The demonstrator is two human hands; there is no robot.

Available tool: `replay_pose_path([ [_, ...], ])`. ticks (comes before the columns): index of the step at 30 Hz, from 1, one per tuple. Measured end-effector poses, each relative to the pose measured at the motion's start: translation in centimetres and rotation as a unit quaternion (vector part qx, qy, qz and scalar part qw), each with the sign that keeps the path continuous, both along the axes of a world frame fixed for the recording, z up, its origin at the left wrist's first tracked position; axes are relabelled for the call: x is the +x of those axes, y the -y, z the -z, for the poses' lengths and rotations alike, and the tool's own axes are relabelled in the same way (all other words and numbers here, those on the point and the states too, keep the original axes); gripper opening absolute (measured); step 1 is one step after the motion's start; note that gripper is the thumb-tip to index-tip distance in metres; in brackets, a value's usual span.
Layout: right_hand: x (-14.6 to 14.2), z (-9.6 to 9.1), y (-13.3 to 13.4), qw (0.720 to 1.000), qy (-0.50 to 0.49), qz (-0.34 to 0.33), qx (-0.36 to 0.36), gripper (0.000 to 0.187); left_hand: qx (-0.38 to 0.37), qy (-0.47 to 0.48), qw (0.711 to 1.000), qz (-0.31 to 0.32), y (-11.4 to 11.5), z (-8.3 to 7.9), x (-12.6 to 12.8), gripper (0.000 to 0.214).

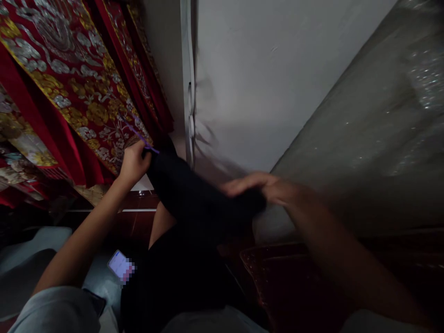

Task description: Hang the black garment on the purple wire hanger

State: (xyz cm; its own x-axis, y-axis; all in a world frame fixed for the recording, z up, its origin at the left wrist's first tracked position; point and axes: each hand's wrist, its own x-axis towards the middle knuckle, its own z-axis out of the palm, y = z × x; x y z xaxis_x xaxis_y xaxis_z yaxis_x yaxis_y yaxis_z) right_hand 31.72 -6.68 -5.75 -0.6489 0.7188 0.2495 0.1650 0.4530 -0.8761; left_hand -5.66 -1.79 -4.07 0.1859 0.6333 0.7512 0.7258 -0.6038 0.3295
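As black cloth (194,199) slants upper-left to lower-right | left hand (133,163) grips | right hand (263,187) flat

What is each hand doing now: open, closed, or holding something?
Left hand: closed on the upper end of the black cloth.
Right hand: open, fingers flat on the same cloth, blurred.

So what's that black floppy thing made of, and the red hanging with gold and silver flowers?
The black floppy thing looks like soft, matt cloth: it sags and folds between the left hand and the right hand. The red hanging looks like glossy woven fabric, maybe brocade or embroidery: its gold and silver patterns glint and it falls in pleats.
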Motion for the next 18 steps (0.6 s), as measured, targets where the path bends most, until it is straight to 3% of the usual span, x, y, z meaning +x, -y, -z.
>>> replay_pose_path([
  [2, 0.0, -0.7, 0.8, 0.97, 0.074, -0.211, -0.092, 0.039, -0.008, 0.04, 0.997, 0.068, 0.3, 0.3, 0.3, 0.01],
  [3, -0.3, -0.8, 0.9, 0.96, 0.091, -0.242, -0.105, 0.043, -0.011, 0.062, 0.993, 0.104, 0.5, 0.5, 0.7, 0.009],
  [4, -0.9, -0.6, 0.9, 0.971, 0.095, -0.206, -0.082, 0.046, -0.012, 0.081, 0.987, 0.138, 0.9, 0.6, 1.2, 0.009],
  [6, -2.8, 0.9, 0.5, 0.994, 0.091, -0.043, 0.031, 0.054, -0.025, 0.109, 0.974, 0.196, 1.9, 0.8, 2.9, 0.009],
  [9, -6.4, 5.2, -0.4, 0.955, 0.107, 0.17, 0.217, 0.085, -0.095, 0.149, 0.943, 0.284, 4.2, 1.2, 6.4, 0.011],
  [11, -8.5, 8.4, -1.0, 0.923, 0.097, 0.219, 0.3, 0.099, -0.16, 0.203, 0.907, 0.332, 5.6, 1.7, 8.8, 0.019],
  [14, -9.9, 11.5, -1.8, 0.904, 0.053, 0.245, 0.346, 0.098, -0.255, 0.294, 0.846, 0.365, 6.3, 3.1, 11.1, 0.032],
  [16, -9.5, 12.1, -2.2, 0.906, 0.043, 0.251, 0.337, 0.091, -0.306, 0.32, 0.823, 0.356, 5.7, 4.5, 11.1, 0.035],
  [18, -8.3, 11.5, -2.5, 0.9, 0.043, 0.275, 0.334, 0.085, -0.332, 0.313, 0.839, 0.296, 5.0, 5.9, 9.8, 0.031],
])
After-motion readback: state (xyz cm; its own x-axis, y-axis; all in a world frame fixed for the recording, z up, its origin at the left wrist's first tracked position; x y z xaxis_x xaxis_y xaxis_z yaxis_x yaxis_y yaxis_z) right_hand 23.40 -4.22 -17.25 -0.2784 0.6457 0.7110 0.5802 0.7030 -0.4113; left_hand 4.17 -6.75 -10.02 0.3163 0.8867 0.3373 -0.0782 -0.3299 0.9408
